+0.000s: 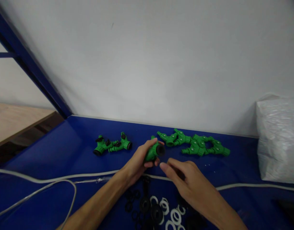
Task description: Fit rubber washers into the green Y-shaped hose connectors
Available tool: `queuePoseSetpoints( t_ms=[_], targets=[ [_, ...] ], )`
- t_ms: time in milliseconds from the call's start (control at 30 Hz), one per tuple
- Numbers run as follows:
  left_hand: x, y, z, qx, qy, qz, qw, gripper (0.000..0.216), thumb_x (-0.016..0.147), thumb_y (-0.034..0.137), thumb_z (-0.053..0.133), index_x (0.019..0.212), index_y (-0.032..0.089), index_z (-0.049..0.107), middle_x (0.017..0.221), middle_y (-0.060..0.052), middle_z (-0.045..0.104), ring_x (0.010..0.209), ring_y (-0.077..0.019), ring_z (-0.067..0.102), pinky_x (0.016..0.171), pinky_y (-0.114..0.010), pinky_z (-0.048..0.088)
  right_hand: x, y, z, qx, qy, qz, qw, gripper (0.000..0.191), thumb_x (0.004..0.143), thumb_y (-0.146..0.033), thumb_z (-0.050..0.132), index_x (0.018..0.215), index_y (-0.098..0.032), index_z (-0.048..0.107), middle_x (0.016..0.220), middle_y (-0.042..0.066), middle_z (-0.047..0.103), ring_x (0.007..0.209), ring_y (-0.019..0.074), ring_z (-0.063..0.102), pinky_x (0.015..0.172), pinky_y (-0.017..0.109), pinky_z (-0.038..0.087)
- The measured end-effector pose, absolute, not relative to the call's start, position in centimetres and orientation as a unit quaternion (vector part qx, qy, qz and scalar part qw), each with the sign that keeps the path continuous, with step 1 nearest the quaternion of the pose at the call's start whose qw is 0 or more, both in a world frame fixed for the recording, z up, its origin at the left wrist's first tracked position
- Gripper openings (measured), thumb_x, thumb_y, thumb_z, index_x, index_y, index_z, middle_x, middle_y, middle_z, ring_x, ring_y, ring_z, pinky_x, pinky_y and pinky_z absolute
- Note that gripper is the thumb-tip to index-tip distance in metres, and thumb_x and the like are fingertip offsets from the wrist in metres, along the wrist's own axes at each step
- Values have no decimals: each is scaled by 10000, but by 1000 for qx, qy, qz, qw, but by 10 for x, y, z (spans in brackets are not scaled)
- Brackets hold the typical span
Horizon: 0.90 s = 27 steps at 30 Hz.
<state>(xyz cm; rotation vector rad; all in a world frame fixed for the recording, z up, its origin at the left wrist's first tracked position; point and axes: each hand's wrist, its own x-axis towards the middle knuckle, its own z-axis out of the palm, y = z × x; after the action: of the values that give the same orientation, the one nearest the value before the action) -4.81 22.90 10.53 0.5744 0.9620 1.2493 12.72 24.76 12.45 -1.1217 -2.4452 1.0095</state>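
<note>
My left hand [139,159] is wrapped round a green Y-shaped hose connector [151,154] with a black ring on the end facing right. Just below and right of that end is my right hand [187,177], its fingers curled and its thumb close to the forefinger; whether something small is between them I cannot make out. Beneath the hands lie loose black rings [145,204] and white rings [176,217], partly cut off by the lower edge of the view.
Two green connectors with black parts [124,142] lie at the left back. Several plain green connectors [196,147] form a group at the right back. A white cable [89,175] crosses the blue table [72,143]. A filled plastic bag [278,140] stands at the right, against the wall.
</note>
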Motion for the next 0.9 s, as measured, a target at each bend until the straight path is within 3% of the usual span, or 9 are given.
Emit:
queuePoseSetpoints(
  t_ms=[100,167,233,300,433,633,900],
  targets=[
    [-57,233,107,129,340,564,741,400,993,409,506,1018,68,715,839,-58,665,441,-20,495,289,-84,205,139,244,130,-339,-880,329,46,190,946,-345,644,787,-242,633,693,-39,608,677,166,603,651,289,411],
    [-61,236,107,87,305,565,762,424,1006,395,478,1027,44,715,802,-69,673,429,-35,509,276,-83,243,146,242,129,-320,-886,335,16,19,897,-275,702,916,-276,699,937,-13,696,976,213,678,886,316,485],
    [-63,237,106,78,290,570,765,419,1003,385,490,1045,35,716,794,-77,686,446,-55,546,278,-85,288,152,240,125,-301,-889,343,-10,184,883,-253,712,1056,-315,722,1221,7,681,1299,265,570,1136,395,387],
    [-62,237,104,83,292,573,761,403,997,372,510,1052,31,716,793,-82,696,464,-72,577,287,-91,324,155,239,120,-289,-894,340,-39,287,892,-224,684,1158,-327,718,1381,19,625,1416,285,472,1224,449,289],
    [-59,236,101,88,300,570,760,373,985,358,536,1050,38,718,798,-85,708,473,-81,597,290,-95,341,157,235,111,-268,-909,311,-70,397,906,-136,593,1248,-307,699,1432,34,611,1448,285,437,1235,470,284],
    [-59,236,102,83,302,570,760,372,996,353,514,1033,42,714,794,-90,712,461,-81,593,287,-97,336,169,234,94,-274,-916,293,-30,459,908,-133,582,1286,-384,655,1467,-20,588,1455,260,428,1214,455,338],
    [-59,236,102,80,316,572,753,364,990,352,525,1031,44,715,790,-92,711,456,-80,587,292,-100,337,162,234,95,-226,-927,298,-20,293,939,-157,636,1179,-318,685,1336,7,653,1363,236,535,1216,406,319]
  ],
)
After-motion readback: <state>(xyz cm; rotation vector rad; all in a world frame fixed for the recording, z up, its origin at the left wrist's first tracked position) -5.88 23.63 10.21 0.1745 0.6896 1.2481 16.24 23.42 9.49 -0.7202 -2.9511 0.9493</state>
